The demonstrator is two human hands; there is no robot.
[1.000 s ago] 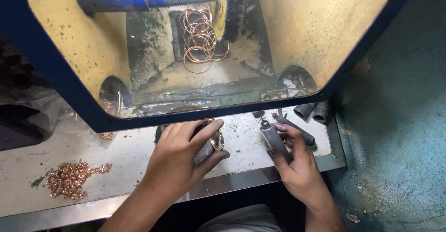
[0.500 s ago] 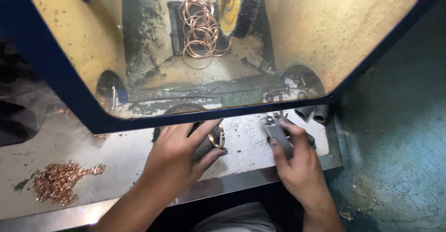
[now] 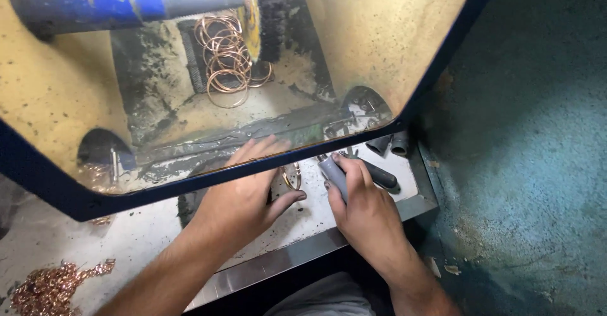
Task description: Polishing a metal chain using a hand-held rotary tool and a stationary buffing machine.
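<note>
My left hand (image 3: 243, 199) lies on the white bench with its fingers reaching under the blue edge of the hood (image 3: 208, 175). It grips a small metal ring (image 3: 291, 177) between thumb and fingers. My right hand (image 3: 365, 210) is closed on a grey tool handle (image 3: 335, 172), whose metal tip points toward the hood opening. A black-handled tool (image 3: 383, 177) lies just right of that hand.
Inside the yellow-stained hood are a buffing wheel (image 3: 251, 13) on a blue shaft (image 3: 95, 6) and a bunch of copper rings (image 3: 222, 56). Grey tubes (image 3: 391, 144) stand at the bench's back right. Copper scraps (image 3: 44, 287) lie at the front left. The steel bench edge (image 3: 297, 258) runs in front.
Both hands have moved forward toward the hood opening, and the left fingers now reach under its blue edge. The view has shifted left and closer.
</note>
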